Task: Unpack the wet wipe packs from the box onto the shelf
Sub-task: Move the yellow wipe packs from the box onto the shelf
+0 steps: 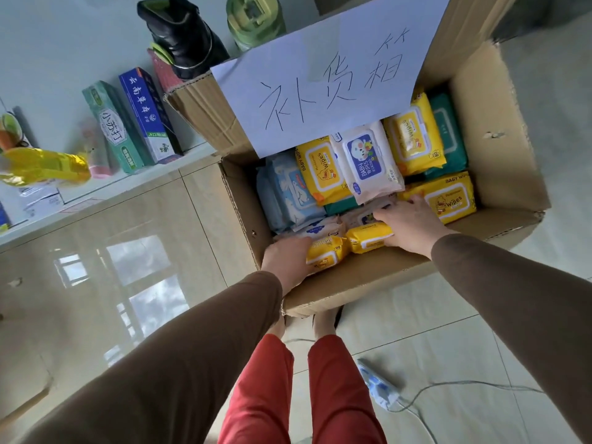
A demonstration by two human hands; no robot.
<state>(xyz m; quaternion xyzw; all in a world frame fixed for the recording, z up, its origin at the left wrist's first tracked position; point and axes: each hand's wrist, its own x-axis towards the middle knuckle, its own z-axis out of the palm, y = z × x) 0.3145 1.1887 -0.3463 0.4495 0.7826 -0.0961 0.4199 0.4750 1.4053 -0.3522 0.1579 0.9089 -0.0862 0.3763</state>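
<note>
Evidently, the pick-up is under way: two yellow packs [347,248] are apparently gripped between the left hand [285,261] and right hand [408,224]; lifting clear of the box [499,129] is required next.

The box [499,129] stands open on top; packs [368,161] crowd it wall to wall. A paper sign [320,75] overhangs the far edge (toothpaste cartons [134,123] fill the shelf [105,187]).
</note>
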